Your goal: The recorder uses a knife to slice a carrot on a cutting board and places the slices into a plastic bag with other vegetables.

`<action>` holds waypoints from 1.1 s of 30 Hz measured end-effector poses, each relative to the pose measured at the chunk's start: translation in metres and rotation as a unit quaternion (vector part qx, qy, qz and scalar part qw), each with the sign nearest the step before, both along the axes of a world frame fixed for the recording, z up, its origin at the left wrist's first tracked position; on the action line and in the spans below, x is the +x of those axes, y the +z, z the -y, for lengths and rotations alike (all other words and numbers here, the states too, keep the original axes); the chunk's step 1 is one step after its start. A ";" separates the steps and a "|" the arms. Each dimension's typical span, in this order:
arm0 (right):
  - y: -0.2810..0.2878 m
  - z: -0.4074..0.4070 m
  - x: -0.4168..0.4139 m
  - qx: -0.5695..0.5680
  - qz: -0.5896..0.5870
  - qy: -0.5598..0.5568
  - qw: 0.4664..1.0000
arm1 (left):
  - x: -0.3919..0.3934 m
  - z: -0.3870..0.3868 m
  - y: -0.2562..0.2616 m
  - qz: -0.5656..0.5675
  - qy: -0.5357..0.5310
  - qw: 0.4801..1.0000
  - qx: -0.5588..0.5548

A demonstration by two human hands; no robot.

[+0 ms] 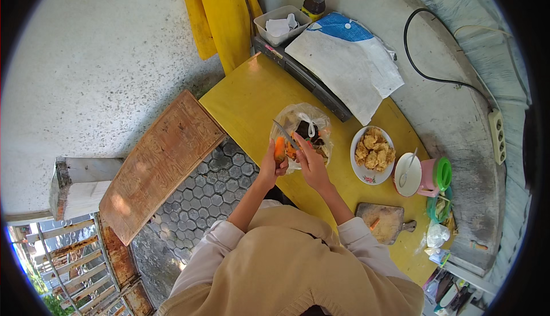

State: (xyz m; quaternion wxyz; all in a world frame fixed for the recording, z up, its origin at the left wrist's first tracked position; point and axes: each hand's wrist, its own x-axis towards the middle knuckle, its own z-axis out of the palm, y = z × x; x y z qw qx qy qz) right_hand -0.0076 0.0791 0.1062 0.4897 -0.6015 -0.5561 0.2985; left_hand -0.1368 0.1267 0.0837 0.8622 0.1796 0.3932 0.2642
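Observation:
My left hand [270, 164] grips an orange carrot [279, 147], its upper end pointing away from me. In my right hand [313, 164] is a knife [285, 133], its blade slanting up and left, close to the carrot. Both hands are over the near edge of a clear plastic bag [325, 114] on the yellow table [240, 97]. Inside the bag lie orange scraps and dark pieces, partly hidden by my right hand. Whether the blade touches the carrot I cannot tell.
To the right stand a plate of fried food [374, 156], a white bowl with a spoon [407, 174] and a pink jug with a green lid [434, 175]. A wooden cutting board [381, 223] holds an orange piece. Behind the bag is a dark electronic device [309, 79]; a wooden bench [163, 165] stands left.

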 end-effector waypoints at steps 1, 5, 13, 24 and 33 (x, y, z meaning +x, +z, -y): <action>-0.003 0.000 0.003 -0.012 0.020 0.018 1.000 | 0.000 0.001 0.000 -0.001 0.000 1.000 0.006; -0.002 0.001 0.008 -0.055 0.068 0.059 0.994 | 0.000 0.000 0.000 -0.013 -0.004 1.000 -0.003; 0.005 0.005 0.010 -0.113 0.064 0.045 0.991 | 0.001 0.001 -0.002 -0.015 -0.004 1.000 0.005; 0.003 0.015 0.005 -0.106 0.124 0.053 0.985 | 0.001 0.004 -0.011 -0.011 -0.008 1.000 0.024; 0.010 0.016 0.007 -0.126 0.085 0.072 0.986 | -0.002 0.005 -0.010 0.038 0.021 0.998 -0.049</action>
